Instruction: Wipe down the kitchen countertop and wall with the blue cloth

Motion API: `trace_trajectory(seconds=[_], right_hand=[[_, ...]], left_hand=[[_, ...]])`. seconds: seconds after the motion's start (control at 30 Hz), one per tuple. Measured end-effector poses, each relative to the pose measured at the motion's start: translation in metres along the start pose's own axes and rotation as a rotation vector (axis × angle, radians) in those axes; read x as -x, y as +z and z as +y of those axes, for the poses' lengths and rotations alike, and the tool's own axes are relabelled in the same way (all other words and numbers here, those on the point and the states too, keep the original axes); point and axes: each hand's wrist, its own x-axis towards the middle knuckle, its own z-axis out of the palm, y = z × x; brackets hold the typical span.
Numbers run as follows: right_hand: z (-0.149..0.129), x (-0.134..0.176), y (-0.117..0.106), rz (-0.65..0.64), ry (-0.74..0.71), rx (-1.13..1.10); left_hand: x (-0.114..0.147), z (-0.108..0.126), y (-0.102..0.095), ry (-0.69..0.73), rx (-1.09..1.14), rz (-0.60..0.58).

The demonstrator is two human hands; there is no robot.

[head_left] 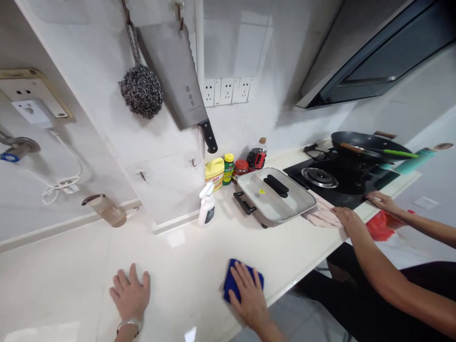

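My left hand (132, 292) lies flat on the white countertop (178, 285), fingers spread and nothing in it. A folded dark blue cloth (227, 282) rests on the counter to the right. On top of that cloth my right hand (249, 297) is pressed flat, fingers stretched out over it and thumb apart. A white spray bottle (207, 206) stands upright by the wall corner, beyond both hands. Behind the cloth sits a rectangular electric pan (249, 204) under a glass lid with a black handle.
A co-worker's hand (345, 218) rests on a pink cloth (322, 213); their other hand (381, 199) is by the black cooktop (359, 180) with a wok (363, 142). Bottles and jars (228, 168) line the wall. A cleaver (178, 76) and scrubber (141, 90) hang above. A pitcher (109, 211) stands left.
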Motion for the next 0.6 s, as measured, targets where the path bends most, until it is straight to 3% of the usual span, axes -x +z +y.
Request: trace_trajectory(seconds=[0.2,0.27,0.33,0.4,0.47,0.6], right_hand=[[0.122,-0.001,-0.002,-0.033,0.480,0.121],[0.148,-0.010,-0.002,-0.034,0.648,0.122],[0.154,-0.022,0.003,-0.015,0.780,0.105],[0.138,-0.036,0.013,0.031,0.843,0.094],[0.101,-0.048,0.024,0.088,0.792,0.093],[-0.006,-0.067,0.047,0.151,0.441,0.058]], left_hand=[[-0.001,-0.005,0.008,0.012,-0.005,-0.002],[0.000,-0.007,0.010,0.017,-0.010,-0.001],[0.001,-0.010,0.013,0.022,-0.016,-0.003],[0.003,-0.014,0.015,0.021,-0.018,-0.014],[0.004,-0.019,0.018,0.019,-0.008,-0.032],[0.000,-0.039,0.019,0.047,0.054,-0.111]])
